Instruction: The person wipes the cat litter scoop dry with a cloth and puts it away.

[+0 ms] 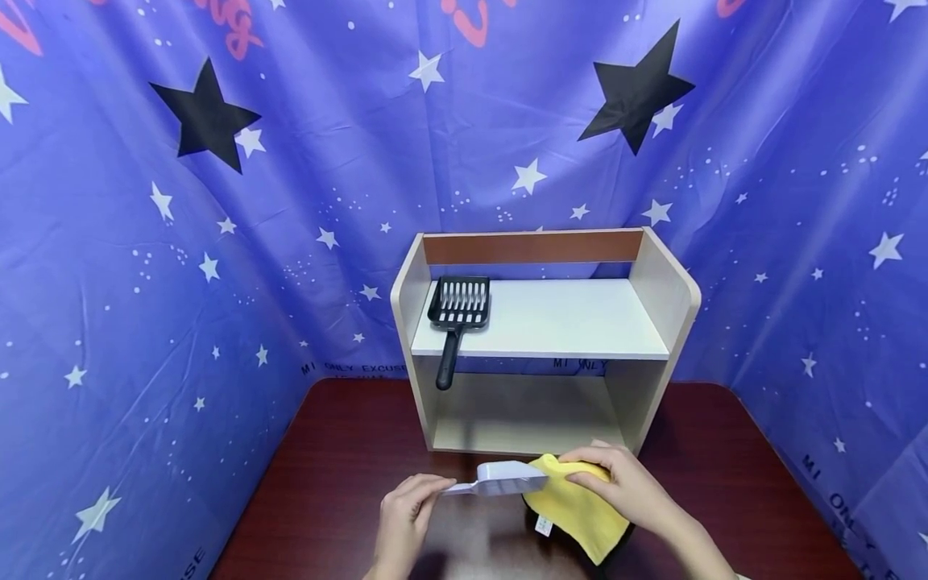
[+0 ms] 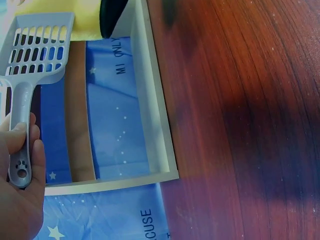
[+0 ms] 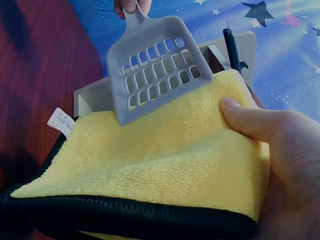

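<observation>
My left hand [image 1: 406, 515] grips the handle of a light grey slotted litter scoop [image 2: 40, 47], its thumb lying along the handle above a paw-print cutout. In the head view the scoop [image 1: 507, 477] is held nearly level over the table, its front edge pointing right. My right hand [image 1: 631, 487] pinches a yellow plush cloth [image 3: 165, 155] with dark edging and a white tag [image 3: 62, 121]. The cloth hangs down from the fingers. In the right wrist view the scoop's front edge overlaps the cloth's upper part, and the right thumb presses the cloth near its corner.
Behind the hands a two-tier shelf [image 1: 544, 322] stands on the dark red wooden table [image 1: 348, 451]. A black litter scoop [image 1: 459, 302] lies at the left of its upper board, handle jutting over the front edge. A blue star-patterned curtain [image 1: 326, 161] surrounds the table.
</observation>
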`<state>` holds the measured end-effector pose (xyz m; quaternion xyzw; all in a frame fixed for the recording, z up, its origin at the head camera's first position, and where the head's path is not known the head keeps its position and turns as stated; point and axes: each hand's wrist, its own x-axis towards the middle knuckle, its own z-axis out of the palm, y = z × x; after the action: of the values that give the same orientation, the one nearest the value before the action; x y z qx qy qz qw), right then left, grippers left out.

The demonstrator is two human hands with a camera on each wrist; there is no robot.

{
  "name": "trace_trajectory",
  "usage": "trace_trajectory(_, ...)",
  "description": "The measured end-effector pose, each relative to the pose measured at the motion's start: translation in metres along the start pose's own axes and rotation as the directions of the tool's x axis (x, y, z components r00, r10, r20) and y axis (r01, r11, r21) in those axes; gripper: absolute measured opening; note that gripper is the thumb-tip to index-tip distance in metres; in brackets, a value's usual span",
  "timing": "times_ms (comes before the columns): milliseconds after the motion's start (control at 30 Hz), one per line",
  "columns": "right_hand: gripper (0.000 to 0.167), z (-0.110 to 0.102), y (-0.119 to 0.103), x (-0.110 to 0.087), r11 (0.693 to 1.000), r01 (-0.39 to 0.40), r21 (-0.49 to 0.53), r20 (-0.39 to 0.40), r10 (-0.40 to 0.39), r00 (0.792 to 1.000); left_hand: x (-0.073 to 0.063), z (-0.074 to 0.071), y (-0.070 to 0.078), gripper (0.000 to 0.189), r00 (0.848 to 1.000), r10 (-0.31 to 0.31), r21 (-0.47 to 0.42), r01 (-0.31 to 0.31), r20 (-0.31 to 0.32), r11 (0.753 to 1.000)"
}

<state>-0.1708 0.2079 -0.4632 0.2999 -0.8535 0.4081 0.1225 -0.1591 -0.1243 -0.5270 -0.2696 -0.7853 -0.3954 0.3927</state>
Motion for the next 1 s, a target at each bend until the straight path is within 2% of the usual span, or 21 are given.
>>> trace_trajectory(267, 0.019, 0.000, 0.005, -0.006, 1.000, -0.012, -0.003, -0.065, 0.012, 0.998, 0.002, -0.004, -0.001, 0.032, 0.999, -0.035, 0.003, 0.035, -0.026, 0.999)
trace_trajectory(433, 0.016, 0.004, 0.008, -0.012, 0.994, -0.109, 0.032, -0.108, 0.112, 0.988, 0.008, -0.004, 0.002, 0.038, 0.993, -0.106, -0.046, 0.103, -0.051, 0.994)
trace_trajectory(567, 0.011, 0.014, 0.012, -0.013, 0.971, -0.219, 0.099, -0.086, 0.228, 0.970, 0.014, 0.000, 0.007, 0.039, 0.983, -0.170, -0.081, 0.165, -0.064, 0.983)
trace_trajectory(733, 0.017, 0.031, 0.016, -0.011, 0.917, -0.326, 0.230, 0.019, 0.330, 0.944, 0.018, 0.010, 0.012, 0.035, 0.972, -0.227, -0.131, 0.216, -0.069, 0.968)
trace_trajectory(867, 0.025, 0.043, 0.017, -0.007, 0.849, -0.380, 0.368, 0.115, 0.364, 0.924, 0.020, 0.014, 0.016, 0.032, 0.961, -0.267, -0.176, 0.251, -0.073, 0.952)
trace_trajectory(1000, 0.031, 0.051, 0.015, -0.003, 0.780, -0.422, 0.463, 0.167, 0.391, 0.905, 0.020, 0.018, 0.020, 0.029, 0.946, -0.316, -0.208, 0.296, -0.069, 0.932)
